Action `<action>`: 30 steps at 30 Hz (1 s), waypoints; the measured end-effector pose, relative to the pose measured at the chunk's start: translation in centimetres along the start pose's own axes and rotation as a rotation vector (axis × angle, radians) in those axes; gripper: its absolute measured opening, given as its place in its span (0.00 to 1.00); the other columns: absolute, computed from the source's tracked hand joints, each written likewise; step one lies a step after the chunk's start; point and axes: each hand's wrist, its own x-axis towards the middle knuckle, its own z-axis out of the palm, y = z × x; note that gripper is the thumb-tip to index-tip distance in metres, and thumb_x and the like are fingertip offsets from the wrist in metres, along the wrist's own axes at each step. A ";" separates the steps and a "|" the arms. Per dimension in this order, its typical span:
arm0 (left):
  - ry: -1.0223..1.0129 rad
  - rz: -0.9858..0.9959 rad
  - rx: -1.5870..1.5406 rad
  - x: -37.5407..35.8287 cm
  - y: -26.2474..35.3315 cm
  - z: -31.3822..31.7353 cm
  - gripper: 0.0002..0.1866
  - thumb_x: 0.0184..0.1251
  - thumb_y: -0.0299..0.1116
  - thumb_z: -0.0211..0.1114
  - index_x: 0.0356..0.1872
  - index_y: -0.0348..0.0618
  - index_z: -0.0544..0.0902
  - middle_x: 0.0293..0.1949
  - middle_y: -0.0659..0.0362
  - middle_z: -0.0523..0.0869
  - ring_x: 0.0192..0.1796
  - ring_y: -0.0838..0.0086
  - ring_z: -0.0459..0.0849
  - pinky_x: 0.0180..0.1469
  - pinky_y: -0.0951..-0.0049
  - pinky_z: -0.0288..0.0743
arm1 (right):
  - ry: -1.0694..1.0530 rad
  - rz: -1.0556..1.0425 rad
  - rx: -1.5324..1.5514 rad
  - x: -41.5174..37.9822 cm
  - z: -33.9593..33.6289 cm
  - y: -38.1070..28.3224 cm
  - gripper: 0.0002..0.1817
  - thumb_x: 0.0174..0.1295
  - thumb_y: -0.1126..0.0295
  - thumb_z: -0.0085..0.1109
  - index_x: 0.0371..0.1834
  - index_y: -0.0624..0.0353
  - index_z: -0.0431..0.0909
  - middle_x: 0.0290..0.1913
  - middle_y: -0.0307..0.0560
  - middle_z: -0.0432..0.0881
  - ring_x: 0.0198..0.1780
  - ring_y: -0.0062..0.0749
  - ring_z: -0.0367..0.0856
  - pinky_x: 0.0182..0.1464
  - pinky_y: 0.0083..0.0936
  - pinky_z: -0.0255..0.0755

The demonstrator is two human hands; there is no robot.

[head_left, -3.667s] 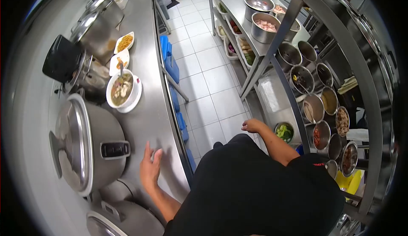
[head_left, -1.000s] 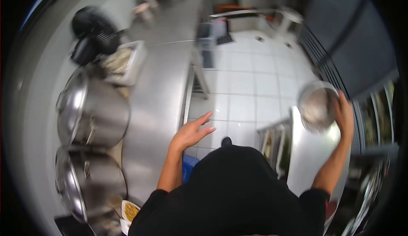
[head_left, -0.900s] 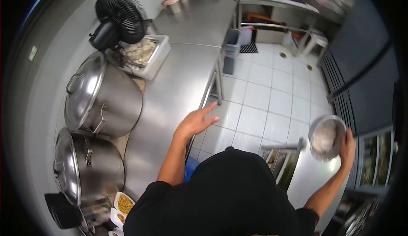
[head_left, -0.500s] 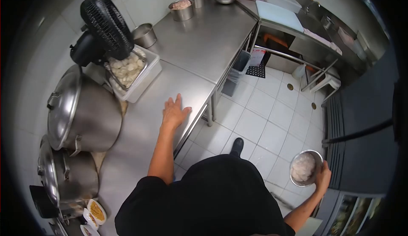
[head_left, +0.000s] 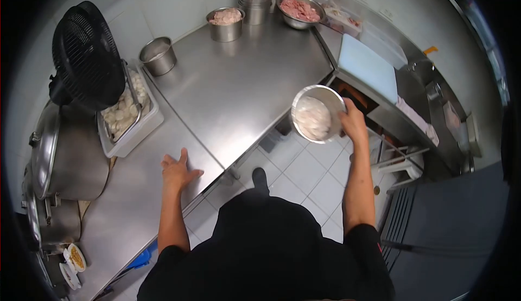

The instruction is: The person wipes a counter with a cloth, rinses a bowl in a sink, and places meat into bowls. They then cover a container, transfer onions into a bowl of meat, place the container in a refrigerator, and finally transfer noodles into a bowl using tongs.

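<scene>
In my right hand (head_left: 354,121) is a round metal pot (head_left: 332,103), gripped by its rim and wall and tilted so its inside faces me. Pale, whitish pieces of food (head_left: 312,119) lie in it, slightly blurred. The pot is in the air beside the steel counter's front edge, over the floor in this view. My left hand (head_left: 179,172) has its fingers spread over the steel counter (head_left: 239,89), holding nothing. Near it stands a white plastic tub (head_left: 142,133) of pale round pieces (head_left: 124,115).
A black fan (head_left: 87,57) stands by the tub, beside large lidded pots (head_left: 76,154). Toward the back are a metal pot (head_left: 158,57), a pot of pink meat (head_left: 227,31), stacked containers (head_left: 255,9) and a meat bowl (head_left: 298,23). A light-blue board (head_left: 369,69) lies right.
My right hand has brought the pot from the low right by the grey cabinet up and left to the counter's front edge. The view has turned right; my left hand stays spread over the counter.
</scene>
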 end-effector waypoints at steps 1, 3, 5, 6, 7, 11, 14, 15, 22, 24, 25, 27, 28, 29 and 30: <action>-0.001 -0.018 -0.014 0.2 0.3 -0.3 0.57 0.46 0.61 0.75 0.79 0.63 0.55 0.74 0.25 0.48 0.75 0.27 0.51 0.72 0.47 0.61 | 0.022 -0.157 -0.065 4.8 2.3 1.4 0.23 0.59 0.73 0.50 0.59 0.61 0.74 0.34 0.67 0.85 0.24 0.46 0.87 0.26 0.39 0.79; -0.001 -0.068 -0.045 0.6 1.4 -1.4 0.59 0.43 0.59 0.78 0.78 0.63 0.56 0.74 0.24 0.48 0.75 0.27 0.50 0.72 0.50 0.61 | -0.173 -0.076 -0.042 9.2 4.5 -2.8 0.23 0.59 0.72 0.50 0.59 0.64 0.72 0.34 0.64 0.86 0.23 0.44 0.86 0.25 0.36 0.81; 0.016 -0.107 -0.074 1.2 1.8 -1.0 0.60 0.39 0.56 0.81 0.78 0.66 0.57 0.73 0.23 0.47 0.75 0.26 0.49 0.72 0.50 0.62 | -0.403 -0.014 -0.090 12.8 5.9 -4.9 0.21 0.63 0.68 0.51 0.60 0.64 0.73 0.33 0.60 0.86 0.22 0.39 0.85 0.23 0.34 0.81; 0.011 -0.141 -0.088 1.5 2.7 -1.8 0.60 0.39 0.56 0.81 0.78 0.66 0.57 0.73 0.23 0.47 0.75 0.26 0.49 0.72 0.50 0.62 | -0.482 -0.019 -0.098 15.0 6.6 -5.2 0.20 0.65 0.66 0.51 0.59 0.62 0.74 0.34 0.57 0.86 0.22 0.37 0.86 0.23 0.34 0.80; -0.001 -0.177 -0.096 1.4 3.5 -2.5 0.60 0.39 0.56 0.81 0.78 0.66 0.58 0.73 0.23 0.47 0.75 0.26 0.49 0.72 0.50 0.62 | -0.497 -0.050 -0.131 17.2 6.7 -5.3 0.19 0.66 0.64 0.52 0.57 0.61 0.76 0.34 0.57 0.87 0.25 0.39 0.86 0.26 0.36 0.81; 0.051 -0.255 -0.164 1.7 4.6 -2.7 0.58 0.39 0.57 0.81 0.77 0.68 0.60 0.74 0.25 0.48 0.75 0.28 0.50 0.73 0.49 0.61 | -0.502 -0.311 -0.351 27.4 5.7 -5.4 0.19 0.67 0.56 0.54 0.50 0.57 0.83 0.39 0.57 0.87 0.38 0.50 0.87 0.41 0.44 0.80; 0.132 -0.318 -0.209 2.1 5.2 -1.6 0.55 0.41 0.58 0.80 0.75 0.68 0.63 0.75 0.28 0.47 0.76 0.31 0.51 0.74 0.50 0.59 | -0.348 -0.643 -0.563 37.5 5.8 -6.5 0.20 0.65 0.54 0.55 0.49 0.56 0.85 0.43 0.60 0.85 0.48 0.59 0.83 0.53 0.43 0.75; 0.184 -0.335 -0.231 2.0 5.6 -1.1 0.53 0.43 0.58 0.79 0.75 0.68 0.64 0.75 0.29 0.48 0.76 0.32 0.52 0.74 0.50 0.58 | -0.323 -0.680 -0.551 40.5 5.6 -7.6 0.19 0.65 0.55 0.55 0.49 0.56 0.85 0.43 0.59 0.86 0.48 0.58 0.83 0.53 0.43 0.76; 0.577 -0.471 -0.767 3.9 9.0 3.1 0.39 0.67 0.59 0.62 0.75 0.51 0.66 0.73 0.36 0.63 0.74 0.43 0.62 0.72 0.54 0.60 | -0.201 -0.880 -0.613 61.2 8.7 -13.2 0.18 0.63 0.59 0.57 0.51 0.55 0.84 0.50 0.59 0.85 0.53 0.55 0.83 0.57 0.46 0.75; 0.662 -0.461 -1.112 5.5 13.6 0.9 0.39 0.70 0.61 0.56 0.75 0.46 0.65 0.72 0.38 0.66 0.71 0.47 0.68 0.69 0.57 0.64 | -0.110 -0.989 -0.492 66.3 10.2 -15.4 0.21 0.65 0.58 0.56 0.57 0.55 0.81 0.48 0.62 0.85 0.51 0.57 0.83 0.56 0.46 0.74; 0.675 -0.463 -1.248 6.2 17.0 0.3 0.41 0.71 0.63 0.54 0.75 0.44 0.64 0.71 0.39 0.67 0.69 0.49 0.71 0.67 0.58 0.67 | -0.083 -0.971 -0.480 68.4 11.1 -16.7 0.21 0.65 0.57 0.56 0.57 0.55 0.80 0.50 0.61 0.84 0.53 0.56 0.82 0.57 0.47 0.74; 0.629 -0.462 -1.390 6.8 23.8 -0.8 0.42 0.73 0.65 0.48 0.77 0.46 0.60 0.71 0.41 0.69 0.66 0.53 0.75 0.63 0.59 0.72 | -0.072 -0.919 -0.484 70.2 11.9 -18.1 0.21 0.66 0.55 0.56 0.57 0.55 0.80 0.54 0.57 0.83 0.56 0.55 0.81 0.58 0.48 0.73; 0.586 -0.445 -1.395 8.3 26.6 -2.3 0.42 0.73 0.66 0.45 0.78 0.50 0.57 0.71 0.42 0.68 0.64 0.55 0.77 0.60 0.58 0.74 | -0.066 -0.889 -0.490 70.7 11.9 -18.7 0.21 0.67 0.55 0.56 0.57 0.54 0.80 0.56 0.56 0.83 0.58 0.54 0.81 0.59 0.49 0.73; 0.577 -0.449 -1.402 9.5 29.4 -3.6 0.43 0.73 0.68 0.44 0.79 0.48 0.55 0.70 0.42 0.69 0.61 0.56 0.80 0.57 0.59 0.76 | -0.076 -0.858 -0.564 70.5 11.6 -19.6 0.23 0.68 0.53 0.54 0.58 0.54 0.80 0.60 0.54 0.81 0.61 0.51 0.79 0.62 0.50 0.72; 0.576 -0.446 -1.411 10.7 31.5 -4.9 0.45 0.72 0.70 0.43 0.79 0.47 0.54 0.70 0.42 0.70 0.57 0.56 0.83 0.53 0.60 0.78 | -0.132 -0.853 -0.620 71.0 11.9 -19.8 0.23 0.68 0.52 0.54 0.59 0.54 0.80 0.61 0.54 0.80 0.61 0.50 0.79 0.62 0.51 0.71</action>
